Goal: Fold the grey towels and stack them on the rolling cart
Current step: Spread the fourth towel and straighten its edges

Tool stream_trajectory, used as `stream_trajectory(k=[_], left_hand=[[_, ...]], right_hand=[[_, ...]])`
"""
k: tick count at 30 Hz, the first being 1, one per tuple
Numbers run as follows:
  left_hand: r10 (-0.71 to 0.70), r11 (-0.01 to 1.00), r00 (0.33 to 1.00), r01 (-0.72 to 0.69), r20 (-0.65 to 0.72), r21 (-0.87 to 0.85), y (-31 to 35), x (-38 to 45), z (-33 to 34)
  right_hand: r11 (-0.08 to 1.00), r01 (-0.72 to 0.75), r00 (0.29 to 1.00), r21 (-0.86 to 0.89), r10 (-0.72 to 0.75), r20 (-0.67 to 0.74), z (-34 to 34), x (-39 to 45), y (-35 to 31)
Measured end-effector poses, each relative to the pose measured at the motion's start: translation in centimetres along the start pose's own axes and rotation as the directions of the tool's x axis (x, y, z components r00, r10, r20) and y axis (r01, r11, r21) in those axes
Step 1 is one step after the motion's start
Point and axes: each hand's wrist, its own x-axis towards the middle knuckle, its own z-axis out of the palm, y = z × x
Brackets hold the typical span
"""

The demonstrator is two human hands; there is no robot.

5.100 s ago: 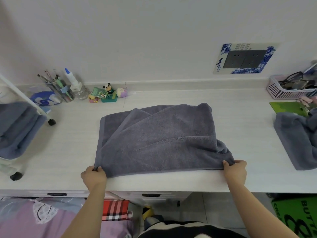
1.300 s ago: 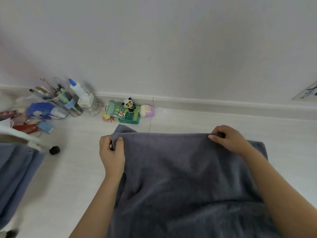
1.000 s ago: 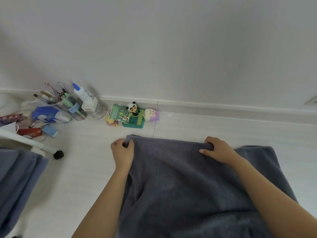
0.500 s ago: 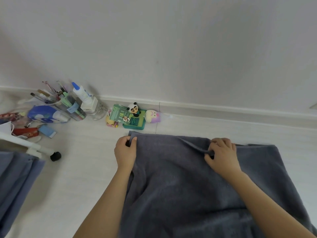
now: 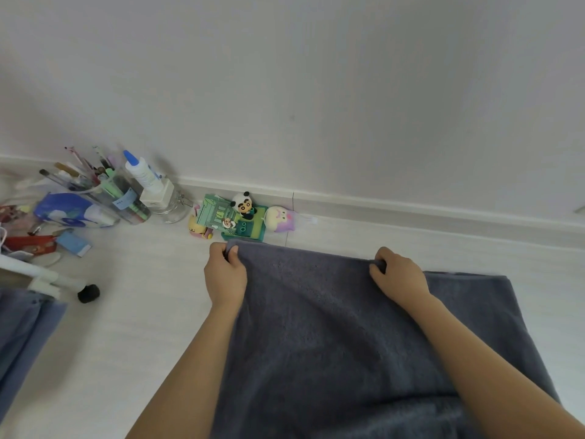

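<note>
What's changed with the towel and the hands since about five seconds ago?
Both hands have carried the grey towel's near edge away from the person to the far side, folding it over. The left hand still grips the far left corner; the right hand regripped the far edge partway along. The toy figures and pen cup stayed put.
</note>
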Motion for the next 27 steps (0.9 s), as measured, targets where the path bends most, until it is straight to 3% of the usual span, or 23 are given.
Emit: stream_trajectory(k=[5,8,10,12,14,16,18,22,25,27], left_hand=[[0.022,0.991,0.998,-0.029,0.058,0.129,-0.9,1.0,0.1],[0.041,0.996,0.997,-0.046,0.069,0.075,-1.0,0.9,-0.1],[0.083,0.997,0.996,-0.083,0.039,-0.002,-1.0,0.2,-0.4],[0.15,0.987,0.988,-0.152,-0.039,-0.057,-0.9,-0.7,-0.8],[0.185,0.981,0.979,-0.189,-0.086,-0.044,-0.9,-0.9,-0.9],[0.203,0.979,0.976,-0.201,-0.074,0.038,-1.4,-0.5,-0.7],[0.269,0.959,0.961,-0.263,-0.057,0.103,-1.7,0.0,-0.7],[0.367,0.928,0.925,-0.356,-0.096,0.113,-1.2,0.3,-0.7],[0.241,0.97,0.97,-0.241,0.037,0.008,-0.7,0.2,-0.5],[0.168,0.985,0.984,-0.169,0.062,0.021,-0.7,0.1,-0.3]], right_hand=[[0.985,0.023,1.0,-0.172,-0.025,-0.008,0.9,0.1,0.0],[0.977,0.016,0.988,-0.212,0.016,0.151,-0.3,0.0,-0.6],[0.955,0.047,0.987,-0.294,0.0,0.159,-1.0,-0.4,-1.2],[0.944,0.09,0.984,-0.319,-0.133,-0.115,-0.8,-1.3,-1.9],[0.942,0.107,0.894,-0.318,-0.231,-0.384,-0.1,-2.3,-1.9],[0.951,0.086,0.842,-0.296,-0.228,-0.488,1.0,-2.5,-1.3],[0.969,0.066,0.867,-0.237,-0.173,-0.468,1.5,-2.2,-0.7],[0.97,0.24,0.896,-0.037,-0.236,-0.377,1.7,-1.9,-0.4],[0.972,0.164,0.974,0.166,-0.133,-0.185,1.6,-1.0,-0.1],[0.985,0.113,0.99,0.129,-0.101,-0.093,1.2,-0.1,0.2]])
